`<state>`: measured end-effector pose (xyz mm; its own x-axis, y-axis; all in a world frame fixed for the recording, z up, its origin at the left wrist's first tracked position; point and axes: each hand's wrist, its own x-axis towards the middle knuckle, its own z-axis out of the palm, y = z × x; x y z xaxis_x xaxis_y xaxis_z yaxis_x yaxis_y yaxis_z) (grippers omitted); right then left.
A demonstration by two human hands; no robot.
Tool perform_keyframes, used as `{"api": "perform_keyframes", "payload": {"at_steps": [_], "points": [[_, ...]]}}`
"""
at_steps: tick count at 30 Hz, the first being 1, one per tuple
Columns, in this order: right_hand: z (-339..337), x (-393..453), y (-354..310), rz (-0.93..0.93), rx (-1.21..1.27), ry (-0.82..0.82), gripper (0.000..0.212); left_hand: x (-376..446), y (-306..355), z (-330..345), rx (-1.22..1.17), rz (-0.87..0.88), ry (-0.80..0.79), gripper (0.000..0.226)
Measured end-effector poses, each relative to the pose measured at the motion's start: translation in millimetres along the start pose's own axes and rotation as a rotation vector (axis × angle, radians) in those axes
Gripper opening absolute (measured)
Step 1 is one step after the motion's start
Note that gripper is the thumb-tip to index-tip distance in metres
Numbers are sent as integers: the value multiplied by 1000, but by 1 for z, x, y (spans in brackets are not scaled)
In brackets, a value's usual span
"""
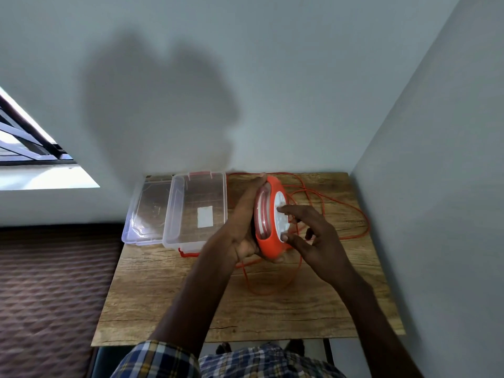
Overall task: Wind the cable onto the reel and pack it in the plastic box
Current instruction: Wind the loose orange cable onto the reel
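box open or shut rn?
Open. The clear plastic box has no lid on, and you can see straight to its bottom; its lid lies on the table just left of it.

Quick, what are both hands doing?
Left hand: holds the orange reel.
Right hand: fingers on the reel's white face, gripping nothing clearly.

Wooden table (169,301) in pale-walled corner; window (30,137), perhaps barred, left.
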<state>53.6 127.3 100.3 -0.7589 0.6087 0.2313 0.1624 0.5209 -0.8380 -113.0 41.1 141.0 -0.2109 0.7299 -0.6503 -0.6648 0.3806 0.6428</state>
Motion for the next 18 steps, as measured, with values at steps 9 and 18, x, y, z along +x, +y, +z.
{"api": "perform_keyframes", "payload": {"at_steps": [9,18], "points": [[10,0,6,139,-84,125,66,-3,-4,8,78,43,-15,96],[15,9,-15,398,358,159,33,-4,-7,13,145,96,23,89]]}}
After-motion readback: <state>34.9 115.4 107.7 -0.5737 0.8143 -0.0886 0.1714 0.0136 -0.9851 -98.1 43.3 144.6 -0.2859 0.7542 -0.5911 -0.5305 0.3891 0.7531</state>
